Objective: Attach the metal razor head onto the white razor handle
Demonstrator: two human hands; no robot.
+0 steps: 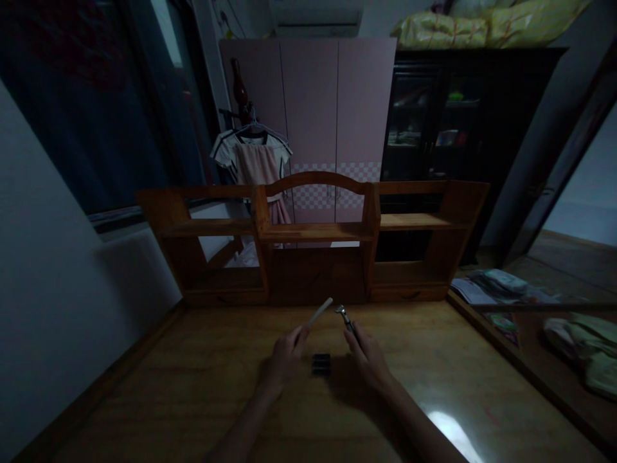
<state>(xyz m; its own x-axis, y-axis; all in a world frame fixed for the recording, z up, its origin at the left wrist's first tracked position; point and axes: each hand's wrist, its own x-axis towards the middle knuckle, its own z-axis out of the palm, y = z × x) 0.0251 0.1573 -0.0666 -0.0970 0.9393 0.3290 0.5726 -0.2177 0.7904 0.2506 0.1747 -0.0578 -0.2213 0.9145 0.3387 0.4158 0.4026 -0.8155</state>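
Observation:
My left hand (pixel 285 357) is closed around the lower end of a thin pale stick (pixel 321 310), which slants up to the right. In my right hand (pixel 370 360) is a small tool with a shiny metal head (pixel 343 312) and a dark handle; its exact kind is too small to make out. The tool's head is close to the stick's tip, with a small gap between them. On the wooden table (pixel 231 392), between my hands, three small black pieces (pixel 321 364) lie in a close stack of rows. Both hands are above the tabletop.
A wooden shelf unit (pixel 315 231) with open compartments stands along the table's far edge. A wall (pixel 130 308) borders the left side. To the right, beyond a raised wooden edge (pixel 520 366), lie papers (pixel 496 286) and folded cloth (pixel 583 350). The room is dim.

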